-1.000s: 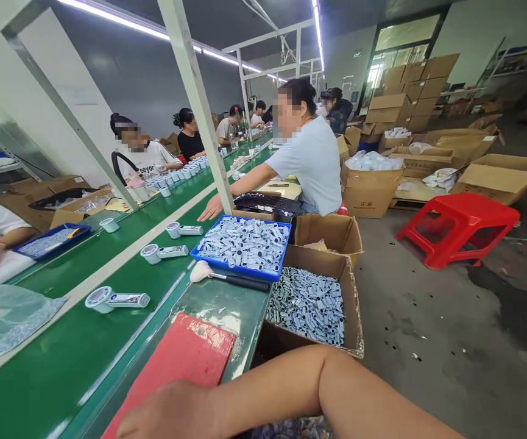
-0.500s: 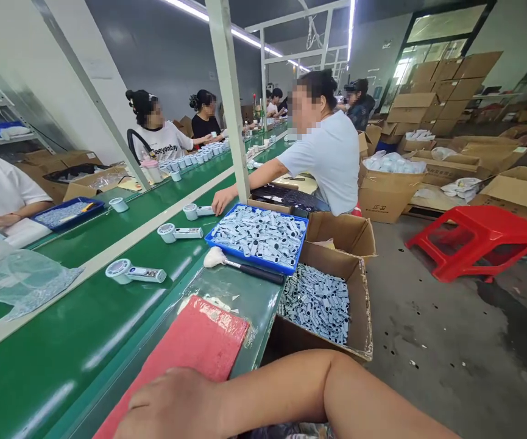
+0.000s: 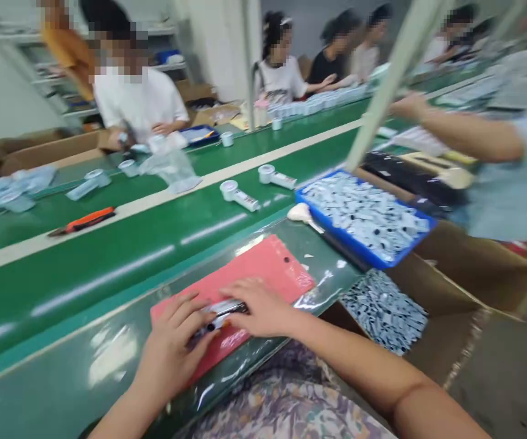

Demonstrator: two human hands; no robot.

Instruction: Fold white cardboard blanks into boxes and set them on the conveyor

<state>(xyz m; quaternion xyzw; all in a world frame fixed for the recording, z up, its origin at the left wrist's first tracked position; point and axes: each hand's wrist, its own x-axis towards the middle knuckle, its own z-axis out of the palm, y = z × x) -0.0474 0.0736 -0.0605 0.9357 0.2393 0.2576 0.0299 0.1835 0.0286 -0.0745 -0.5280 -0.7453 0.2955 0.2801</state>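
Observation:
On the red mat (image 3: pixel 263 262), a small light-blue plastic part (image 3: pixel 222 311) with dark and shiny areas lies between my two hands. Its exact kind is partly hidden by fingers. My left hand (image 3: pixel 172 335) curls around its left end, thumb along the near side. From the right, my right hand (image 3: pixel 261 308) grips the other end, fingers bent over it. Beyond the mat's right end is a blue tray (image 3: pixel 391 263) heaped with light-blue plastic pieces (image 3: pixel 364 213). A white-headed brush (image 3: pixel 336 241) with a black handle rests against the tray.
Two white handheld devices (image 3: pixel 240 195) sit on the green belt (image 3: pixel 153 244). Orange-handled pliers (image 3: pixel 84 222) lie on the pale divider strip. A cardboard box (image 3: pixel 455 317) of parts (image 3: pixel 386 311) stands below right. A slanted post (image 3: pixel 391 85) rises behind the tray. Co-workers sit across and at right.
My view has swung left. Both hands now show on the mat around the small part; before, only my right arm and hand were visible. The right-hand co-worker's hand has left the device beside the tray.

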